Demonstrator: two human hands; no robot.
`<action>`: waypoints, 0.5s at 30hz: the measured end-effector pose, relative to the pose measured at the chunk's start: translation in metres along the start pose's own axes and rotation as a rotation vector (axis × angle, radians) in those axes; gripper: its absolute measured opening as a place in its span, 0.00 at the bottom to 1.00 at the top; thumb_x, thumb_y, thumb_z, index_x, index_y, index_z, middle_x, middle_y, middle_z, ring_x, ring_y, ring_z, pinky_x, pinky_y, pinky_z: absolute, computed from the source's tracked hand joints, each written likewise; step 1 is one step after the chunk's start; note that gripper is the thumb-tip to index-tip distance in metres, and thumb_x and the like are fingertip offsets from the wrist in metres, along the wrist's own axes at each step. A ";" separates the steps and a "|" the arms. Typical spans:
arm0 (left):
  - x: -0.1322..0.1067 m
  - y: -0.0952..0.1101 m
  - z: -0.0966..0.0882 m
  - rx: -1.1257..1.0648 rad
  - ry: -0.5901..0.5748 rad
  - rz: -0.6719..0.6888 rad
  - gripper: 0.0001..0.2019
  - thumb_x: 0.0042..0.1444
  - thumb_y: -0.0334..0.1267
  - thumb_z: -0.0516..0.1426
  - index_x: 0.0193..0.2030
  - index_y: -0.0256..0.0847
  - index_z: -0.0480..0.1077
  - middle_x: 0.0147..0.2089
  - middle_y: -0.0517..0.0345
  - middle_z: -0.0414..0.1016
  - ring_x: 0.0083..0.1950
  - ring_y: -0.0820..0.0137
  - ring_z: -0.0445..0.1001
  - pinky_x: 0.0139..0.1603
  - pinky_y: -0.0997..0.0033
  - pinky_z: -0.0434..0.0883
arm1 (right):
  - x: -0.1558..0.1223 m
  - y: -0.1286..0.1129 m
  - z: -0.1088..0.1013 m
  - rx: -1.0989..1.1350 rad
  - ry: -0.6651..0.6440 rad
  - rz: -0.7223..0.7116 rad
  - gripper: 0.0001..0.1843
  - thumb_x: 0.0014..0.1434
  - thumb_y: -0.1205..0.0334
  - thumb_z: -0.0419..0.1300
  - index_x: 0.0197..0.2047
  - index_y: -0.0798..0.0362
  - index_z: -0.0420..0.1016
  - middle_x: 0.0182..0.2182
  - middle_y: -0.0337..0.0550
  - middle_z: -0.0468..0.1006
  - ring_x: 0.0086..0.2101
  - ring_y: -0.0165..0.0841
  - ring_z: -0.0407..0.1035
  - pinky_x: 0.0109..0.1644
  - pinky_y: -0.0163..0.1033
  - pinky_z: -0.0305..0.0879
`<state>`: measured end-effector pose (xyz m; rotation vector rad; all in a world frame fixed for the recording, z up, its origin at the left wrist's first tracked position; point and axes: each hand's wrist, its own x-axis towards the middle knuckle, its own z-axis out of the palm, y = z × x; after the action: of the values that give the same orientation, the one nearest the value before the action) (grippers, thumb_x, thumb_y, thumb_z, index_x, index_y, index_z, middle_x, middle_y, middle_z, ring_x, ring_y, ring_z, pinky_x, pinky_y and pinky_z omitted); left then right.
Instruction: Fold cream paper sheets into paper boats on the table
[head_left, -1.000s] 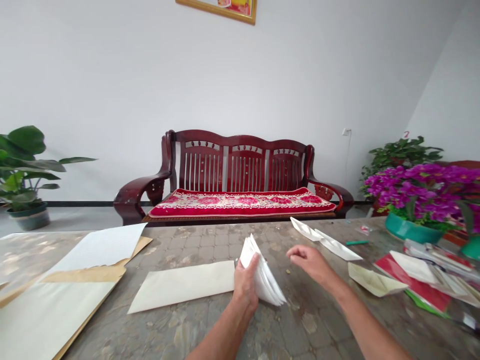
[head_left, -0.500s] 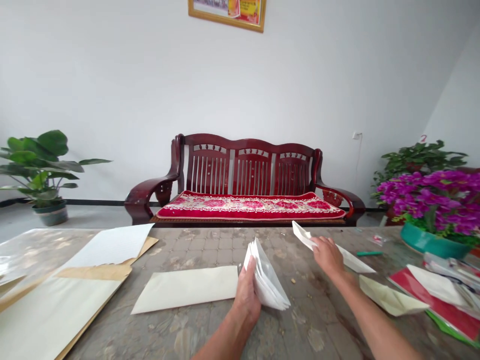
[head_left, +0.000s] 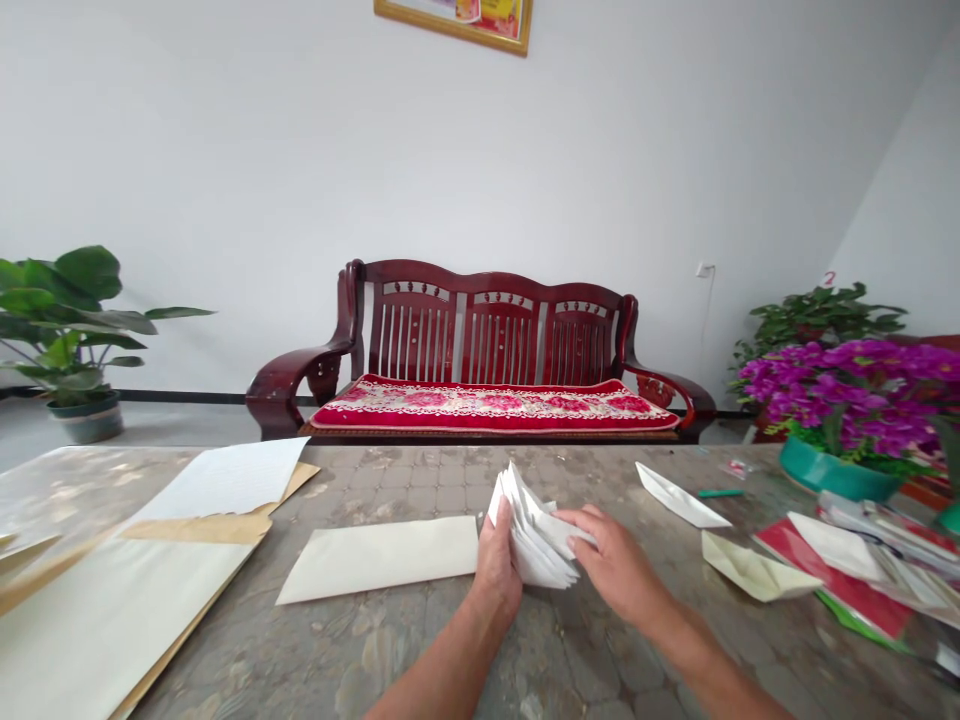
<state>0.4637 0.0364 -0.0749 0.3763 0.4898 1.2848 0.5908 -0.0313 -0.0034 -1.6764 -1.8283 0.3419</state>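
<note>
My left hand [head_left: 501,560] grips a thick bundle of folded white paper [head_left: 536,540] above the table, thumb along its left side. The layers fan out toward the lower right, with points standing up at the top. At the bundle's right side my right hand [head_left: 611,555] is closed on a piece of folded white paper [head_left: 577,530]; whether this piece is apart from the bundle I cannot tell. A white paper boat [head_left: 682,497] lies to the right of my hands, with a cream paper boat [head_left: 757,568] nearer me. Left of the bundle lies a flat cream paper strip [head_left: 382,558].
Large paper sheets and brown paper [head_left: 195,525] cover the table's left side. On the right are a green pen [head_left: 720,493], a red packet [head_left: 802,560] with papers, and purple flowers in a teal pot [head_left: 832,470]. A wooden bench [head_left: 502,330] stands beyond.
My right hand has moved left from over the white paper boat to the bundle, bringing white folded paper with it. My left hand still grips the bundle. The view has shifted slightly.
</note>
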 end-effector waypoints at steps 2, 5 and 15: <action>-0.002 0.000 0.001 0.023 -0.027 0.002 0.32 0.43 0.54 0.68 0.51 0.35 0.73 0.43 0.47 0.81 0.45 0.58 0.79 0.46 0.63 0.75 | 0.001 -0.003 0.007 -0.004 -0.033 -0.012 0.21 0.58 0.65 0.50 0.51 0.49 0.77 0.42 0.46 0.77 0.44 0.37 0.71 0.49 0.38 0.63; -0.003 0.000 0.002 0.055 -0.018 -0.013 0.33 0.40 0.51 0.71 0.51 0.35 0.72 0.41 0.49 0.81 0.43 0.59 0.80 0.46 0.64 0.75 | -0.001 -0.007 0.016 -0.070 -0.110 -0.041 0.16 0.59 0.66 0.50 0.40 0.49 0.80 0.36 0.44 0.77 0.42 0.37 0.69 0.47 0.38 0.62; 0.002 0.000 -0.006 0.099 0.123 -0.078 0.25 0.46 0.42 0.69 0.49 0.37 0.70 0.40 0.49 0.81 0.39 0.61 0.81 0.45 0.62 0.77 | 0.019 0.084 -0.044 -0.582 0.243 0.310 0.14 0.66 0.54 0.56 0.50 0.50 0.74 0.47 0.46 0.76 0.44 0.36 0.71 0.50 0.44 0.69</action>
<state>0.4608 0.0385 -0.0799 0.3587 0.6677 1.2155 0.6844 -0.0091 -0.0132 -2.2855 -1.5689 -0.2939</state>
